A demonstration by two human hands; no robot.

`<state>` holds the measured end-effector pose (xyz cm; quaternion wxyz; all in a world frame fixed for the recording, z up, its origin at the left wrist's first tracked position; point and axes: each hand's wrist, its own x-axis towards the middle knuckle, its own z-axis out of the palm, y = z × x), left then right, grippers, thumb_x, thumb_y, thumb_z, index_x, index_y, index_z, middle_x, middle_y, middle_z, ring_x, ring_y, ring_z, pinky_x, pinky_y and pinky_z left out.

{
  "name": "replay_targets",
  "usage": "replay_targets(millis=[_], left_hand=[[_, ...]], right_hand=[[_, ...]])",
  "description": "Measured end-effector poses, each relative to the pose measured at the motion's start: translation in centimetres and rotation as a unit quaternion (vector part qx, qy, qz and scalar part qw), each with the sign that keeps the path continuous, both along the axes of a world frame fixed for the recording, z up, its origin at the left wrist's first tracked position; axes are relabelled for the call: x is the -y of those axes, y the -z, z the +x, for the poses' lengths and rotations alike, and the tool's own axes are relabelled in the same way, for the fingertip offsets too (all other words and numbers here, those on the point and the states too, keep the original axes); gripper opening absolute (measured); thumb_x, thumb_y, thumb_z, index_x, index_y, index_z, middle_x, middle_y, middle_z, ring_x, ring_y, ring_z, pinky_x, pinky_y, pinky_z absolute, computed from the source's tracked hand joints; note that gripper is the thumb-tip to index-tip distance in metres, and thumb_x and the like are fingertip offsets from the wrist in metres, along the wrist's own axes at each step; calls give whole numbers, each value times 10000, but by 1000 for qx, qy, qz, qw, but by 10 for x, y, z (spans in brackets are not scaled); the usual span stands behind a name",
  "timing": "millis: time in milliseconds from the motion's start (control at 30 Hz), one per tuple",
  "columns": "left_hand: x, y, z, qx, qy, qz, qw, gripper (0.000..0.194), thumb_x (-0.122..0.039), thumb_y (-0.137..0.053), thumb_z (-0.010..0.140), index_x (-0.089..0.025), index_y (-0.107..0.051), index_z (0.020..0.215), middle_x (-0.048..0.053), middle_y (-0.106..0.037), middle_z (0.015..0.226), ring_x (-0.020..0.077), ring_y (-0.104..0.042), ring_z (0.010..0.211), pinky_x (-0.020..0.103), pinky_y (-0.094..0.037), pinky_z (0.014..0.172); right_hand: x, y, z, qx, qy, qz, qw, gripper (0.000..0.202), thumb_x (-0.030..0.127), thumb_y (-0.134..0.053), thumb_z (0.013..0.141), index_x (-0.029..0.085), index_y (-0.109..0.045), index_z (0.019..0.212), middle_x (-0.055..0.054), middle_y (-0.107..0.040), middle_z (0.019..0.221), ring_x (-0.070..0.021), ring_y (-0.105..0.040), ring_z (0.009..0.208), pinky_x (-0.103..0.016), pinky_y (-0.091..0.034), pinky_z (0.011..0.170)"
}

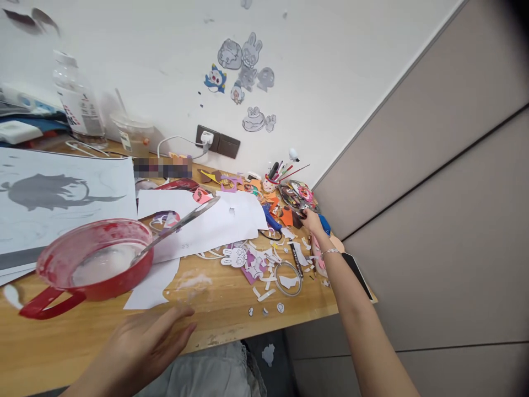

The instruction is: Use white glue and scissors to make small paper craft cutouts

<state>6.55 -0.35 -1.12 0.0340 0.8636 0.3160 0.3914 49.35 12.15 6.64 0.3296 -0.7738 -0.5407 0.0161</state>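
A: where's the item in play?
B: small dark item [303, 214] is sitting at the back right of the desk [231, 325], right hand [313, 221] is touching it; fingers are covering most of it, so I can't name it

A: grip?
B: right fingers are bending down at it, tips too small and hidden; can't tell if they're pinching

A: around it?
B: orange scraps [286, 216] are lying just beside, pen cup [270, 184] is standing behind, round decorated piece [305, 193] is lying near the fingers. Blue object [324, 224] is showing only partly past the wrist, dark flat panel [359, 278] is hiding partly behind the forearm

A: further out?
B: tape ring [276, 280] and bunny cutout [234, 257] are lying nearer the front edge. Red pan [111, 289] is holding white paste [105, 264], with a long utensil [177, 226] leaning on its rim, lower end disappearing into the paste. Big printed sheet [61, 190] is running off the left side; a patch behind the white paper [223, 220] is showing pixelated, unreadable

A: left hand?
B: left hand [146, 342] is hovering by the front edge, holding nothing visible; thumb and forefinger are spreading apart, other fingers are mostly hiding
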Motion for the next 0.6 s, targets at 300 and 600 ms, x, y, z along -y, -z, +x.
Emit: replay_targets(millis=[300,600], left_hand=[[0,2,-1,32,10,-42,999,124,-310,-484,861,-212,-553,894,-42,-648,676,78,-601,533,154,-448,523],[2,-34,42,179,-1,-97,979,72,-158,-517,832,-181,-574,869,-62,-466,536,46,-426,450,142,-355,465]], right_hand=[[-15,-8,-11,-99,-13,59,993,202,313,-573,820,126,-558,895,-71,-612,933,-159,-577,831,-333,-489,749],[99,13,-184,-457,-166,75,871,329,315,-721,635,205,-434,751,-10,-657,757,-141,-606,683,-277,-461,651]])
